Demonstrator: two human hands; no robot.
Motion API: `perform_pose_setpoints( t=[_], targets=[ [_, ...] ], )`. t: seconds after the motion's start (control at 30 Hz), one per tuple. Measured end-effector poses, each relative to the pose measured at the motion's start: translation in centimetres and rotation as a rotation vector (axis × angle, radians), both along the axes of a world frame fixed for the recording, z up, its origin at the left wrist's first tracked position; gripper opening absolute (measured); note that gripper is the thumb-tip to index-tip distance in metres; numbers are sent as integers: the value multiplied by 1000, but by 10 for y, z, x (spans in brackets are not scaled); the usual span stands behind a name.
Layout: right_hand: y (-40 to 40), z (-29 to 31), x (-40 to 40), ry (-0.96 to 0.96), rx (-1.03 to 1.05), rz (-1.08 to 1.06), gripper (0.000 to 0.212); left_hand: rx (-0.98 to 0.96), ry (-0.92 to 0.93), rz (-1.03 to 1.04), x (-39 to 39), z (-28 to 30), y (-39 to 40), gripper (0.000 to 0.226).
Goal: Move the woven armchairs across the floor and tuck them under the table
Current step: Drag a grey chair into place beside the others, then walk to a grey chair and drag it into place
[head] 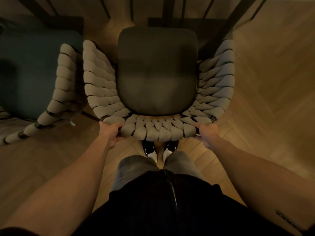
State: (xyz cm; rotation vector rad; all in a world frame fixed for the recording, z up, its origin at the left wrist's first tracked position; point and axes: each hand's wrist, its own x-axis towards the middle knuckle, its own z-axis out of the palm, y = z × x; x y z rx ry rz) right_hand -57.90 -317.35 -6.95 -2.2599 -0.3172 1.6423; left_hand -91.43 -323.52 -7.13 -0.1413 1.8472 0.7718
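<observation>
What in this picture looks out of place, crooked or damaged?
Nothing looks damaged. The woven armchair stands square to the table, held at the backrest by the left hand and right hand. A second armchair on the left stands at a slant.

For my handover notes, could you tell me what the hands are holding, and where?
Both hands grip the woven armchair by its backrest's top rim: left hand, right hand.
</observation>
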Motion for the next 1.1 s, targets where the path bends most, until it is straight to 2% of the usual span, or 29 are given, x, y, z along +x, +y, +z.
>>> perform_pose_setpoints(
  t=[0.3, 0.43, 0.57, 0.67, 0.87, 0.97, 1.1],
  targets=[
    [-5, 5, 8, 10, 29, 3, 50, -50, -134, -58, 1, 13, -3, 46],
    [-9, 14, 13, 71, 15, 64, 33, -11, -151, -39, 3, 17, -7, 40],
    [-18, 20, 20, 94, -29, 157, 35, 8, -182, 7, 5, 22, -18, 35],
    [-26, 25, 21, 116, -45, 180, 27, -19, -132, -4, 4, 27, -26, 30],
    [-48, 34, 21, 104, -12, 296, 10, -67, 35, -336, 8, 43, -35, 12],
    [-60, 40, 18, 69, 3, 404, 8, -46, 156, -657, 15, 49, -33, 12],
    [-87, 48, 15, -5, 17, 534, 6, -27, 173, -1028, 26, 52, -21, 13]
  ],
)
